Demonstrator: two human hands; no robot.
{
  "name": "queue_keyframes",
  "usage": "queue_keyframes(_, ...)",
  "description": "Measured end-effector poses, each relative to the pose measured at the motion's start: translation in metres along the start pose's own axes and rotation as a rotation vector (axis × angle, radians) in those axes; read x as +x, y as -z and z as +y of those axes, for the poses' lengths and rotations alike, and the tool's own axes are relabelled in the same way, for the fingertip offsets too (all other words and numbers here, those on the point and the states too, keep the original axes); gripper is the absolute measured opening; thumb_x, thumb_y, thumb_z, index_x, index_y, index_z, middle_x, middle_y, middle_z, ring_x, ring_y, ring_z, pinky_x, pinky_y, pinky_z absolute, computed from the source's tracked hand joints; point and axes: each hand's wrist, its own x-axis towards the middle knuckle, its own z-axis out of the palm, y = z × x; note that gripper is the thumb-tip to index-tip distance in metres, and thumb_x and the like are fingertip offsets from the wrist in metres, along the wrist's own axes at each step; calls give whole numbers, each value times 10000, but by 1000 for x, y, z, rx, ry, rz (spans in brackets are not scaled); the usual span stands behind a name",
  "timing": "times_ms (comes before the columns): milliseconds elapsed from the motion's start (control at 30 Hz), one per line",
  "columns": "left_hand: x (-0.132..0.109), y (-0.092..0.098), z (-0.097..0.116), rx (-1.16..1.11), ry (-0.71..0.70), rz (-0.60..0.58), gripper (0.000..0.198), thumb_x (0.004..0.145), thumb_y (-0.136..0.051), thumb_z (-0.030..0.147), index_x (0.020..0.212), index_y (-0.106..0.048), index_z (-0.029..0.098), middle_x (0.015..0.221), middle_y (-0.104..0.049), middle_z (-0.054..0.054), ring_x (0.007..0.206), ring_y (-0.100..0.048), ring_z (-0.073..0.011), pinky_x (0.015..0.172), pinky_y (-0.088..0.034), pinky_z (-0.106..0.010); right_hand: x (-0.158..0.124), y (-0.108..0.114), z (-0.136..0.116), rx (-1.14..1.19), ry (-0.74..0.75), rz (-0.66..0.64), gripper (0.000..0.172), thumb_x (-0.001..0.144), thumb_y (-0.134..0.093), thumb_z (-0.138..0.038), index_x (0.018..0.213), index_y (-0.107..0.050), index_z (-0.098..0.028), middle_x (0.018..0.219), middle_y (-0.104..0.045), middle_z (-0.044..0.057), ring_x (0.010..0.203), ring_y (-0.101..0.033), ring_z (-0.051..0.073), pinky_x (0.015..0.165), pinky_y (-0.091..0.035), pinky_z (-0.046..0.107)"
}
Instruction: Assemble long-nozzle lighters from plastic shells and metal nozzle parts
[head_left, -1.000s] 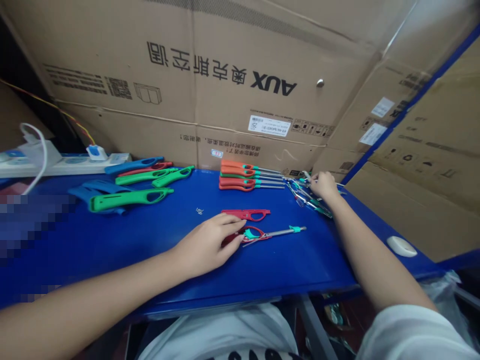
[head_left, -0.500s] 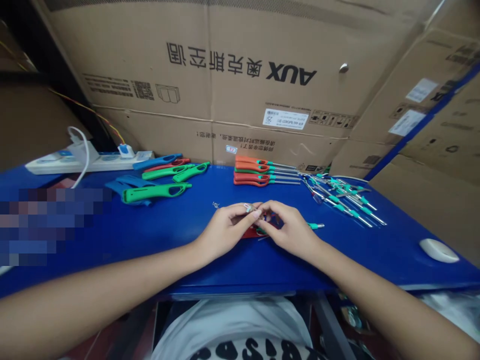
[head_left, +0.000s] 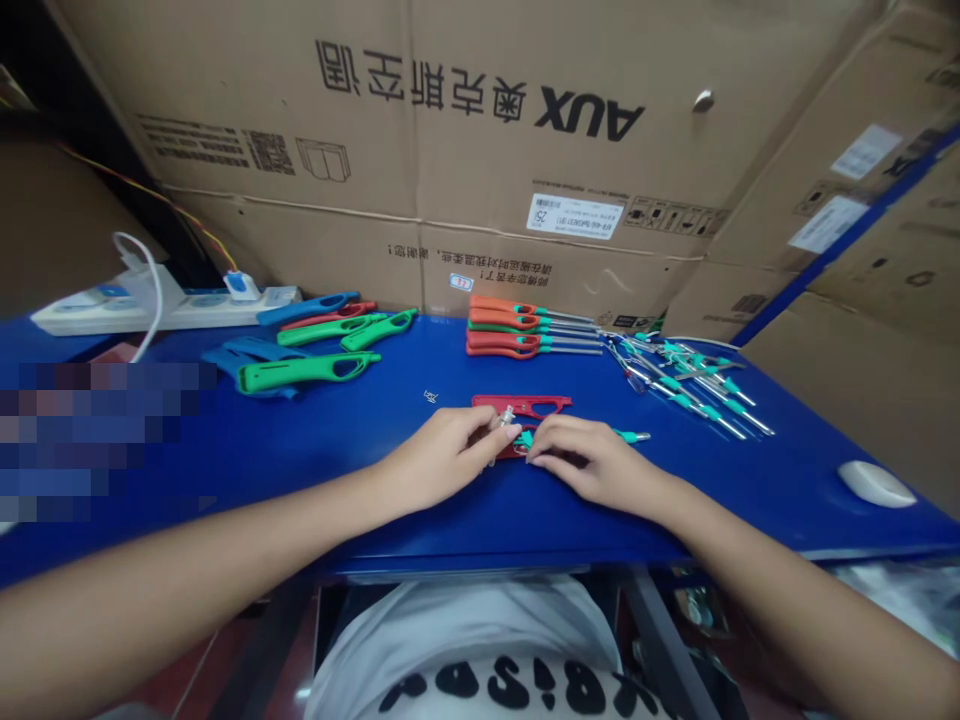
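Observation:
My left hand (head_left: 442, 452) is closed on a small clear piece with a pale tip (head_left: 507, 414), which looks like a lighter's fuel tank. Below the fingertips lies a red handle shell (head_left: 511, 452), mostly covered, with teal parts (head_left: 527, 438) in it. My right hand (head_left: 592, 458) is closed at the shell's right side, fingertips pinched by the teal parts; what they grip is too small to make out. A teal-collared metal tube (head_left: 634, 437) sticks out beyond that hand. Just behind the hands rests another red handle shell (head_left: 525, 405).
Blue and green handle shells (head_left: 315, 372) lie at the left, near a white power strip (head_left: 180, 308). Several long-necked lighters (head_left: 502, 343) are stacked at the back. Teal-collared metal tubes (head_left: 697, 385) with wires lie right, a white computer mouse (head_left: 876, 484) farther right. Cardboard (head_left: 450, 180) stands behind.
My hands have moved apart; the right has drawn back from the left's fingertips and down to the teal parts. The clear piece stays in my left hand. The rear red shell now shows.

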Motion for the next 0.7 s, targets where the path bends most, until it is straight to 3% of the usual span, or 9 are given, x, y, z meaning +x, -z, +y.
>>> queue_keyframes(133,6,2,-7,72,-29,-21,388,1010,-473,457,763,-580,177,687,-600,20,641,-546,-129,626,-375,-250,11,7,9,159,-75,45,149,951,-646,-267,960,-762,-174,896,-759,69,760,-689,143,698,-544,262)
queue_keyframes(300,12,5,-14,76,-15,-12,373,985,-513,479,850,-674,170,705,-631,19,625,-507,-126,599,-356,-245,23,9,21,548,-378,-20,346,839,-757,-463,926,-759,-129,686,-685,19,443,-546,81,395,-464,212)
queue_keyframes(367,14,6,-15,91,-30,4,385,986,-510,483,868,-698,168,734,-652,11,630,-505,-126,605,-363,-246,26,7,24,671,-449,-11,407,769,-810,-504,881,-739,-120,621,-666,6,435,-557,91,377,-475,210)
queue_keyframes(500,15,5,-17,139,-65,34,396,988,-507,485,919,-732,166,798,-680,-17,660,-545,-137,631,-389,-257,27,4,25,759,-441,27,395,768,-810,-504,827,-719,-124,560,-645,-12,416,-543,83,394,-487,208)
queue_keyframes(700,12,5,-14,166,-134,-3,316,983,-528,407,1018,-743,178,919,-713,-43,733,-597,-150,692,-445,-268,26,4,28,688,-457,91,405,779,-792,-519,897,-750,-134,565,-610,-34,398,-439,51,365,-327,200)
